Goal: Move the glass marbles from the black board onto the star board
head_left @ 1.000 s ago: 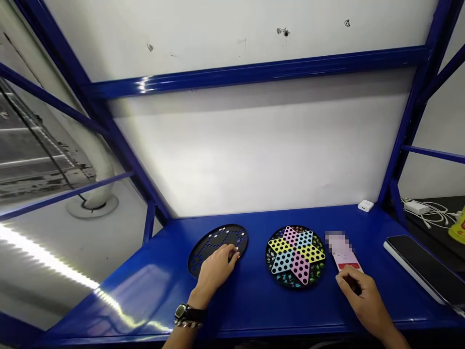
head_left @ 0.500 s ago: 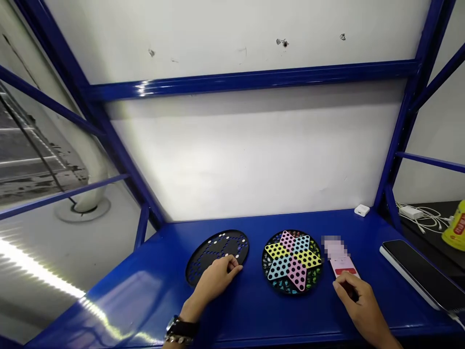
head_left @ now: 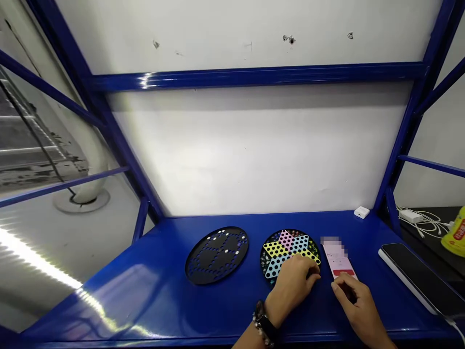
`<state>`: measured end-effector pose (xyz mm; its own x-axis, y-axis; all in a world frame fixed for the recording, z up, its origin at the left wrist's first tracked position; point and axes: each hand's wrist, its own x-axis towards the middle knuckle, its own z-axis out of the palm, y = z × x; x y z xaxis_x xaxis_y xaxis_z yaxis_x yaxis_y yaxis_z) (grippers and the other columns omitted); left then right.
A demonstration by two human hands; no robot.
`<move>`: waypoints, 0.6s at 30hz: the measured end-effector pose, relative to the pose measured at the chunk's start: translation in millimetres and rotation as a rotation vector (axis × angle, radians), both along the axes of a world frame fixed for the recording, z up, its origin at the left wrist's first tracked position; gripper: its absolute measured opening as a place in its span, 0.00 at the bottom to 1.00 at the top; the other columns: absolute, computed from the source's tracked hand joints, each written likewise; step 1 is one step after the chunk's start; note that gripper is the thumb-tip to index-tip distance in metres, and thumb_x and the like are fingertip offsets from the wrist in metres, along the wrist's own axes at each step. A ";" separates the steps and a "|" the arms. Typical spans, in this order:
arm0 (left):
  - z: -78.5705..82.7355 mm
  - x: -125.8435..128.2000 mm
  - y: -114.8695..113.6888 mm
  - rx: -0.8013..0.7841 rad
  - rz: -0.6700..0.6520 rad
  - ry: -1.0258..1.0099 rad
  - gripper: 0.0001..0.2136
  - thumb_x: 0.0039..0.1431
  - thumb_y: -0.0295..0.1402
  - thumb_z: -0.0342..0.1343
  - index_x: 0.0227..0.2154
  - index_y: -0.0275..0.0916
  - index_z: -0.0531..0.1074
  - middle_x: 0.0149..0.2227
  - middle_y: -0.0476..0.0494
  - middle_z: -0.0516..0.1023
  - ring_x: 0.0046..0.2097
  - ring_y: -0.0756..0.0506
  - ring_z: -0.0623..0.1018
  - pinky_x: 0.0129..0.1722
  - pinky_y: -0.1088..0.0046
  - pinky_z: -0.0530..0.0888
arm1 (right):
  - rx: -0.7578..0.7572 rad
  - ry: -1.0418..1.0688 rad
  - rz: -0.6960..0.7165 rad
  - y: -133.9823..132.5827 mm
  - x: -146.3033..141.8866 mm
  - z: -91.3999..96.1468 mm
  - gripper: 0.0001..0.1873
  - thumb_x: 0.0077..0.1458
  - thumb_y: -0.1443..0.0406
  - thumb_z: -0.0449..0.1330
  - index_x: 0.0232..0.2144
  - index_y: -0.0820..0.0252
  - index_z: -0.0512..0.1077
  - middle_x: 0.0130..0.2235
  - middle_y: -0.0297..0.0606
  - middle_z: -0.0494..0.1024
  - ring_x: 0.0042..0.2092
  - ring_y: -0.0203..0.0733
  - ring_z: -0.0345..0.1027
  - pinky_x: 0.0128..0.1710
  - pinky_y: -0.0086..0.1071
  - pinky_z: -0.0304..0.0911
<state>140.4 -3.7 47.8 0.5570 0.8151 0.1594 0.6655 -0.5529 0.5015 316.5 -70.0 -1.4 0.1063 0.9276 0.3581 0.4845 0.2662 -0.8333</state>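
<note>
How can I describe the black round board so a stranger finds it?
On the blue metal shelf, two round checkers boards lie side by side. It is the left one: all black, with a few white dots, lacking its neighbour's coloured star.

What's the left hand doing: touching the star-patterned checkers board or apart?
Cannot tell: in the head view, the left hand covers the Chinese checkers board's lower edge, hiding any contact.

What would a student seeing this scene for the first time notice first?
The pastel star-shaped Chinese checkers board stands out most, right of centre on the blue metal shelf, with the left hand over its near edge. To its left lies a black perforated board; to its right, the right hand rests at a blurred pink-and-white strip.
</note>
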 end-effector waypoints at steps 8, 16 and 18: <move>-2.5 -12.5 -3.5 0.095 -0.022 0.098 0.08 0.64 0.36 0.56 0.37 0.45 0.80 0.41 0.45 0.79 0.44 0.43 0.75 0.46 0.66 0.71 | -0.005 0.006 0.008 -1.0 -0.6 2.7 0.20 0.60 0.52 0.56 0.23 0.57 0.71 0.24 0.34 0.71 0.26 0.38 0.62 0.27 0.28 0.60; -9.4 -153.4 -15.1 0.181 0.431 0.193 0.14 0.60 0.43 0.56 0.47 0.48 0.73 0.50 0.44 0.74 0.51 0.39 0.72 0.51 0.60 0.68 | -0.039 0.036 0.032 -1.8 -0.9 4.2 0.19 0.61 0.52 0.55 0.24 0.57 0.69 0.25 0.33 0.69 0.27 0.37 0.60 0.27 0.28 0.59; -16.6 -199.2 -15.9 0.190 0.558 0.296 0.13 0.57 0.46 0.56 0.42 0.46 0.74 0.49 0.44 0.74 0.53 0.36 0.70 0.54 0.55 0.65 | -0.041 0.030 0.034 -2.1 -0.4 3.8 0.19 0.61 0.52 0.56 0.24 0.57 0.69 0.25 0.33 0.69 0.27 0.37 0.59 0.28 0.28 0.59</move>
<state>-58.8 -19.6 31.2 0.1016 0.9669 0.2341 0.9725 -0.1461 0.1812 316.1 -72.0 2.4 0.0845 0.9447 0.3167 0.4503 0.2473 -0.8579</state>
